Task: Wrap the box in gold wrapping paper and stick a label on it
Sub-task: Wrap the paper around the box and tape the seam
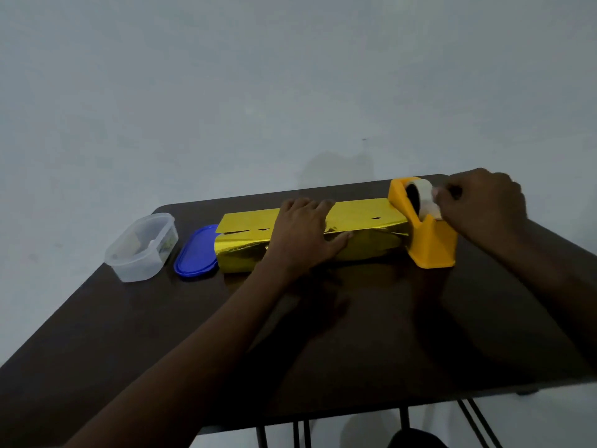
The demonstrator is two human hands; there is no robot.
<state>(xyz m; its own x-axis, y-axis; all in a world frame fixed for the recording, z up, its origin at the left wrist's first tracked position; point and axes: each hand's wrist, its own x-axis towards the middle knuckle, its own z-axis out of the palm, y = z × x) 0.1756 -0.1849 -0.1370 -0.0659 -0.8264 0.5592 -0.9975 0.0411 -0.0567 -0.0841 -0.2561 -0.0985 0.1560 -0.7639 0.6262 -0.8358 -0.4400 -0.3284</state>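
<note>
A long box covered in gold wrapping paper (365,232) lies across the far part of the dark table (161,318). My left hand (303,234) lies flat on its middle, fingers straight, pressing the folded paper down. At the box's right end stands a yellow tape dispenser (429,244) with a roll of pale tape (426,198). My right hand (481,202) is at the roll, its fingers pinching the tape's end. No label is visible.
A clear plastic tub (142,250) with small items inside stands at the table's far left. Its blue lid (197,253) lies between the tub and the box. A plain wall rises behind the table. The table's right edge runs just past the dispenser.
</note>
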